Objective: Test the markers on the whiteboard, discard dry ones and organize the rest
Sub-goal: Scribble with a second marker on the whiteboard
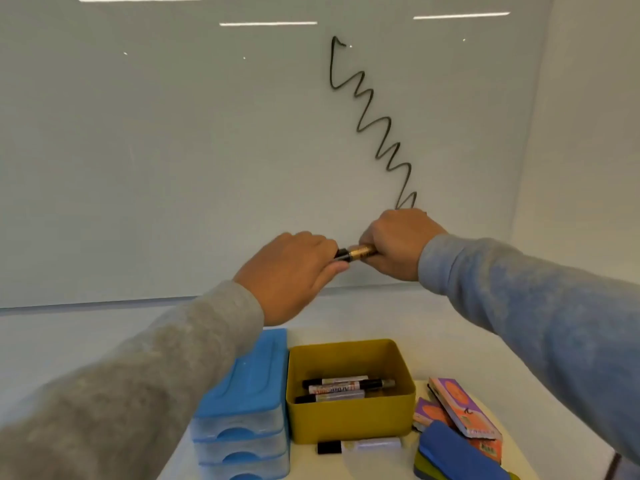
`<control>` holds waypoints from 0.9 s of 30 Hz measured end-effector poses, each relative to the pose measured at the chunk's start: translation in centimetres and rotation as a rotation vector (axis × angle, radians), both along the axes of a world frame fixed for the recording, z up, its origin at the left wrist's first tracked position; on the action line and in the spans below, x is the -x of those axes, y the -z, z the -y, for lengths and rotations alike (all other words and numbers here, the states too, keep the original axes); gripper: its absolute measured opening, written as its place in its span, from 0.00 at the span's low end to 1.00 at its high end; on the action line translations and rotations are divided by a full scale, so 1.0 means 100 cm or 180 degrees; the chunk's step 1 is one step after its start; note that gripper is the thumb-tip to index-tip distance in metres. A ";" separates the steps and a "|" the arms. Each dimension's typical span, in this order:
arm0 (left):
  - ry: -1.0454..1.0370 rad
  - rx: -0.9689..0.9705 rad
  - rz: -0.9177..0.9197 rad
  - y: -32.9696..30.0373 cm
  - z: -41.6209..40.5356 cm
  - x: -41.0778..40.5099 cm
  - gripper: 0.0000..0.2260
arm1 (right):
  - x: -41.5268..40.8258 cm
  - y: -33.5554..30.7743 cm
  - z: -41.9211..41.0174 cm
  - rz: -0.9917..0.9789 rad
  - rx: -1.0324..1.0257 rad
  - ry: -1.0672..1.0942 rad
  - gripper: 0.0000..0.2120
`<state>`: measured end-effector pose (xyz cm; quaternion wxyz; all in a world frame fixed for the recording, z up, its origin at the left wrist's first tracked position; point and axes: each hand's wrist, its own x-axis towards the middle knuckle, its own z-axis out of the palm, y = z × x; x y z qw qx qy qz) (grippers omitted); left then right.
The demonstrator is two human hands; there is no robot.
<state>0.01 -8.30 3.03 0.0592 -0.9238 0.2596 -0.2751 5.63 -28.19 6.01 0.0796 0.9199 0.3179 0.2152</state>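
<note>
The whiteboard (207, 150) fills the wall, a black zigzag (374, 123) running down it toward the hands. In front of it, the right hand (394, 244) wraps tightly round the body of a marker (356, 252), and the left hand (294, 271) pinches its black end. The marker lies level, left to right, mostly hidden by fingers. Below, three markers (346, 388) lie in a yellow box (349, 420).

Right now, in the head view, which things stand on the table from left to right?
Blue drawer unit → yellow box holding markers → orange-and-purple erasers. The loose marker and the blue eraser overlap these, so I leave them out.
</note>
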 end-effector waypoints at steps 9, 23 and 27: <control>0.0290 -0.0863 0.1359 -0.061 -0.025 -0.002 0.15 | 0.003 -0.048 -0.015 -0.0415 -0.0730 -0.0190 0.25; -0.0509 -0.0259 0.1263 -0.057 -0.141 0.025 0.19 | -0.009 -0.039 0.077 -0.0988 -0.1778 0.0905 0.19; -0.0601 0.0053 0.0878 -0.035 -0.137 0.015 0.17 | -0.009 -0.012 0.071 -0.1230 -0.1466 0.0677 0.17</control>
